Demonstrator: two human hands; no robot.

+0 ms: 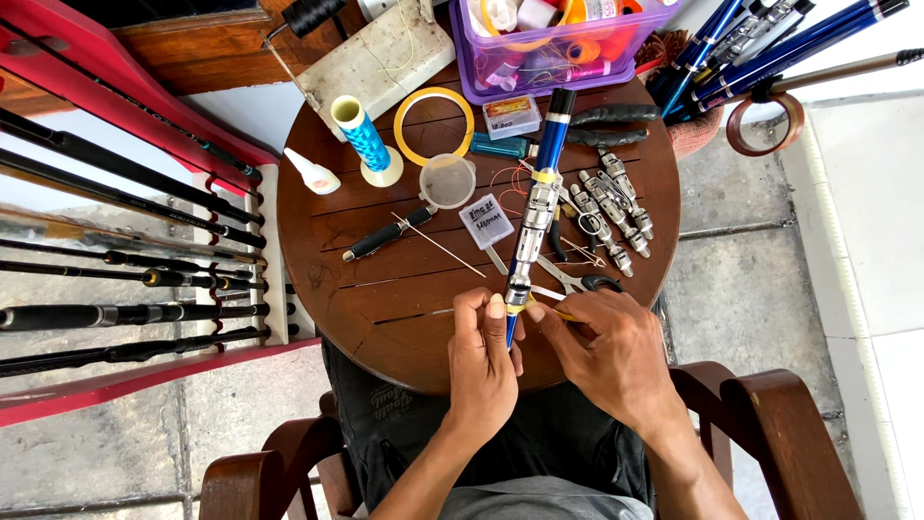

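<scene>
The left hand gripped the blue rod near its silver reel seat, over the round wooden bench. The right hand pinched yellow tape against it, scissors lying just beside.

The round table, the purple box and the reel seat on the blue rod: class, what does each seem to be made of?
Round table: dark brown wood, by its planks and grain.
Purple box: probably plastic, translucent, contents showing through.
Reel seat: likely metal, silvery and shiny.
Blue rod: glossy; material unclear.
</scene>
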